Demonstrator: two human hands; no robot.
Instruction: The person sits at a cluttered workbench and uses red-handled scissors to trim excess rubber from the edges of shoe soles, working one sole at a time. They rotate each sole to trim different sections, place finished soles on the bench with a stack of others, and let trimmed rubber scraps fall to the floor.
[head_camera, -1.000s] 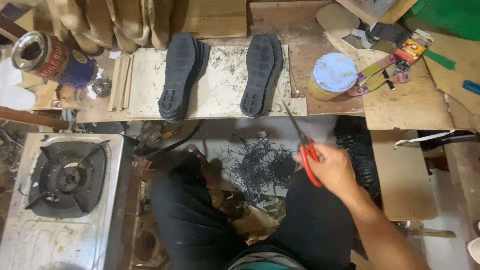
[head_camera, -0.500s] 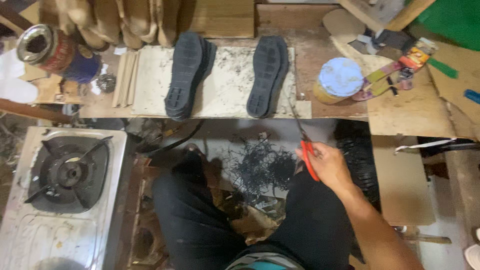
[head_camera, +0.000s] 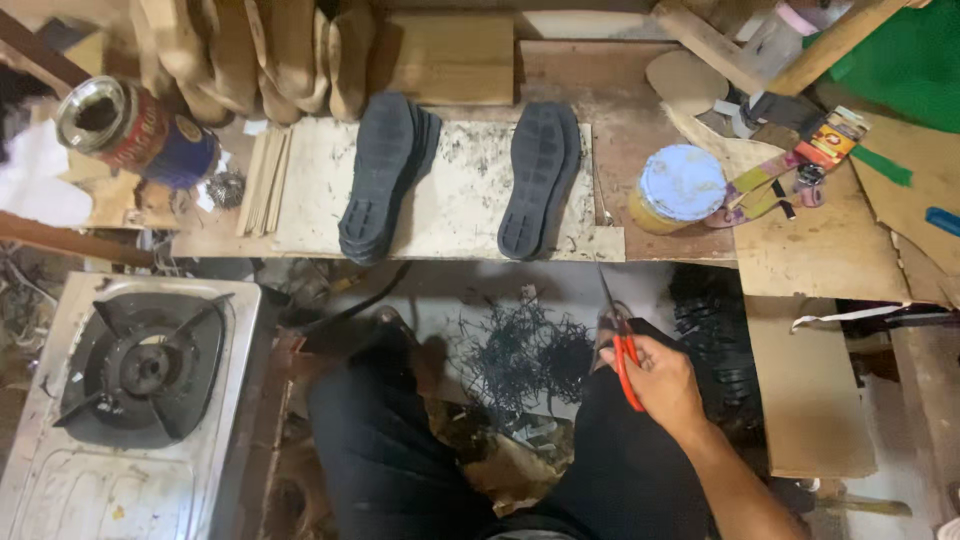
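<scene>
My right hand (head_camera: 662, 385) holds red-handled scissors (head_camera: 618, 335) over my right thigh, blades pointing up toward the bench edge. Two dark shoe soles lie tread-up on a stained board (head_camera: 460, 200): a stack of soles (head_camera: 385, 175) at the left, a single sole (head_camera: 540, 178) at the right. A heap of thin black rubber trimmings (head_camera: 525, 355) lies on the floor between my knees. My left hand is out of sight.
A gas stove (head_camera: 135, 390) stands at the lower left. A tilted open tin can (head_camera: 130, 128) rests at the bench's left, a yellow jar with pale lid (head_camera: 680, 188) at the right. Cardboard pieces (head_camera: 815, 260), insoles and small tools crowd the right side.
My right hand with the scissors has drifted slightly lower and closer to my thigh; the view shifted a little. The soles have not moved.
</scene>
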